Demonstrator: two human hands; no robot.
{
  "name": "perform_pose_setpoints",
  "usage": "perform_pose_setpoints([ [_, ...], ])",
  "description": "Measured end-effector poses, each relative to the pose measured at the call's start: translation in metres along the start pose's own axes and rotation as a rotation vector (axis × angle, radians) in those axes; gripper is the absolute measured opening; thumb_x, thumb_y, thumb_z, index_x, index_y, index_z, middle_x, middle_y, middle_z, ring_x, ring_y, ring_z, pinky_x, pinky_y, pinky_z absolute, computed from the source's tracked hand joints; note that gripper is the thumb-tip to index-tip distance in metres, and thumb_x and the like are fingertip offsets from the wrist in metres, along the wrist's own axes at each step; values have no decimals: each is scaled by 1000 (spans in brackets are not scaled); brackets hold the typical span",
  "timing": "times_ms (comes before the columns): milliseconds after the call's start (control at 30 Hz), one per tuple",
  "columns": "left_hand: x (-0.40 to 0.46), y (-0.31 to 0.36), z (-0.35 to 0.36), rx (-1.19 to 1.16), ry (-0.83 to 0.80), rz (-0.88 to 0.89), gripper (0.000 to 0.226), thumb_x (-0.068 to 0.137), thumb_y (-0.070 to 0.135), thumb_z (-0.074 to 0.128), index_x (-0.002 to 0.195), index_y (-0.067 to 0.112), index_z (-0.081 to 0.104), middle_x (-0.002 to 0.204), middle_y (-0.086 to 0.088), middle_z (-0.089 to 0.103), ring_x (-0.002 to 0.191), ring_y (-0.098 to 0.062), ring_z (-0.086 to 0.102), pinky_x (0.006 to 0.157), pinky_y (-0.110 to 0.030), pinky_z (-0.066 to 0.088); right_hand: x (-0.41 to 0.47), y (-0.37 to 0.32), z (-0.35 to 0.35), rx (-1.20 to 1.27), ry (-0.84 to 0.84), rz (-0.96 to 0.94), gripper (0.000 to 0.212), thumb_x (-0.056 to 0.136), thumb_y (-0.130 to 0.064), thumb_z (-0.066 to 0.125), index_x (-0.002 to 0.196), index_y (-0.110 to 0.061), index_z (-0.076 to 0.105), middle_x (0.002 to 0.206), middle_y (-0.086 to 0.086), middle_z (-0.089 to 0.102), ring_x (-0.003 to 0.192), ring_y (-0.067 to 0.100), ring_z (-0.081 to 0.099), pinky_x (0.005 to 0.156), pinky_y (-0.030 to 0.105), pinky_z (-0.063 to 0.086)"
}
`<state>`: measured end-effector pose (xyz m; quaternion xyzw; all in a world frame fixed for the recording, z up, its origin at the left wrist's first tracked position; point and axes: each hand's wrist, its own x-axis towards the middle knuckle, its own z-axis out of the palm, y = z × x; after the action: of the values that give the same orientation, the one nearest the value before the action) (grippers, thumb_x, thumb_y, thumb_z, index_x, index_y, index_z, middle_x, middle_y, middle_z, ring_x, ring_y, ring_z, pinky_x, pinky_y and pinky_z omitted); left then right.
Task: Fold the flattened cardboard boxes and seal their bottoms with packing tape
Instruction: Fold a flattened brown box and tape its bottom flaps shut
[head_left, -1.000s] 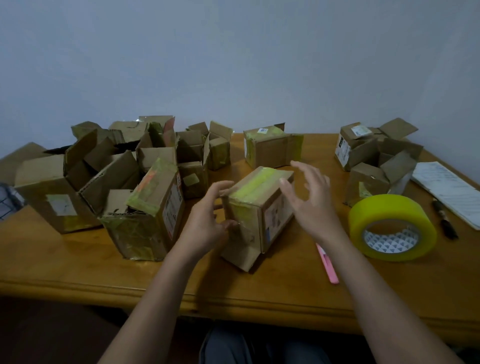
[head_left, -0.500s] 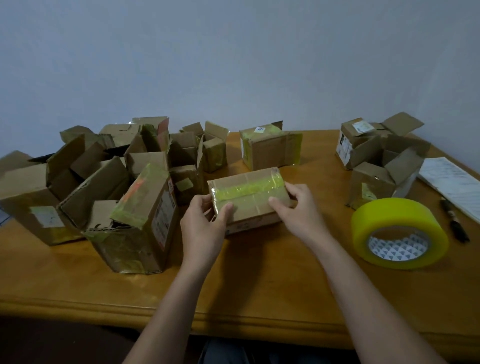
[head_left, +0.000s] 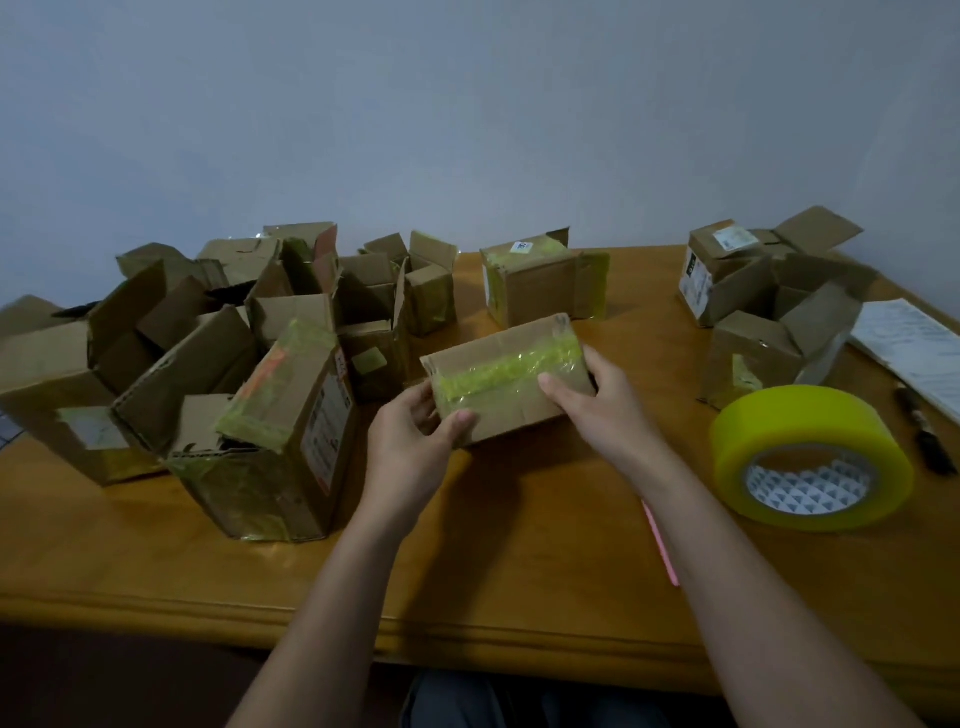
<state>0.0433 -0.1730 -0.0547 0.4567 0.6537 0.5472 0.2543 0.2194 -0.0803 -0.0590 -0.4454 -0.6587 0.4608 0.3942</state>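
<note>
Nearest the table (head_left: 519, 597) edge, both forearms reach in to a small box (head_left: 506, 382) held just above the wood at the middle, its taped bottom turned up. The left hand (head_left: 415, 441) grips the near-left corner, thumb curled onto the taped face; the right hand (head_left: 602, 410) holds the right end, thumb pressed on the yellow tape strip (head_left: 511, 371) and fingers wrapped behind. The step looks like smoothing the seal, so it would pay to run the thumbs outward along the strip from the centre seam, pressing down the wrinkled patches and wrapping the ends firmly over the box edges, while the other fingers brace from below so the flaps do not cave in. A pink cutter (head_left: 660, 540) lies partly under the right forearm, and the tape roll (head_left: 810, 457) sits flat to the right. Beyond, sealed boxes (head_left: 291, 415) crowd the left, one box (head_left: 540, 280) stands behind, and more (head_left: 769, 291) wait at the far right.
</note>
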Motion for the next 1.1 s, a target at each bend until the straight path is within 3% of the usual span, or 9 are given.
perform_pose_setpoints([
  [167,-1,-13,7,84,-27,5,55,92,13,64,144,19,46,136,3,58,127,-13,52,104,-40,49,-4,13,3,-12,-85,120,72,74,-68,67,133,-29,53,125,-12,62,117,12,58,99,41,50],
  [267,4,-16,7,122,-31,19,53,93,15,64,143,19,47,136,2,58,128,-13,51,104,-37,48,-1,18,3,-40,-88,69,44,89,-55,58,124,-29,56,114,-16,64,108,5,59,92,27,49],
  [367,9,-16,6,106,-23,40,48,93,27,61,140,17,52,131,3,62,121,-9,55,96,-32,54,3,15,4,-78,-45,31,36,95,-46,53,122,-24,58,102,-17,64,101,7,60,79,21,47],
  [533,16,-21,2,21,-18,-7,44,94,26,59,136,12,57,127,1,64,118,-11,58,85,-25,57,5,12,1,-106,-55,21,25,99,-35,51,118,-22,60,89,-19,61,82,-2,57,60,8,41],
  [667,17,-23,-3,-149,-65,-85,35,94,17,59,129,16,61,112,11,66,103,-3,61,67,-11,53,6,12,-1,-59,-69,52,27,97,-33,54,120,-21,61,104,-12,66,102,10,62,83,25,51],
  [800,18,-28,-6,-187,-85,-102,35,94,17,59,129,16,61,111,11,67,104,-6,63,69,-15,55,5,14,-4,21,-112,77,8,96,-27,56,100,-33,60,103,-10,67,104,13,64,93,37,53],
  [933,19,-31,-8,-226,-77,-155,34,94,18,59,128,17,64,118,1,68,112,-16,65,85,-33,59,1,12,-6,93,-84,91,17,95,-22,59,107,-33,61,106,-11,67,107,14,63,96,40,53],
  [1033,20,-32,-8,-249,-69,-187,31,94,18,59,123,22,67,123,-1,67,111,-20,67,86,-42,60,-5,14,-2,115,79,83,57,90,-20,66,142,-25,46,120,-16,57,111,10,60,97,38,53],
  [1100,20,-33,-7,-262,-79,-162,36,93,18,60,128,27,63,127,4,65,113,-18,65,86,-41,60,-8,18,1,116,113,89,67,87,-21,70,146,-29,40,124,-15,56,115,12,60,98,39,52],
])
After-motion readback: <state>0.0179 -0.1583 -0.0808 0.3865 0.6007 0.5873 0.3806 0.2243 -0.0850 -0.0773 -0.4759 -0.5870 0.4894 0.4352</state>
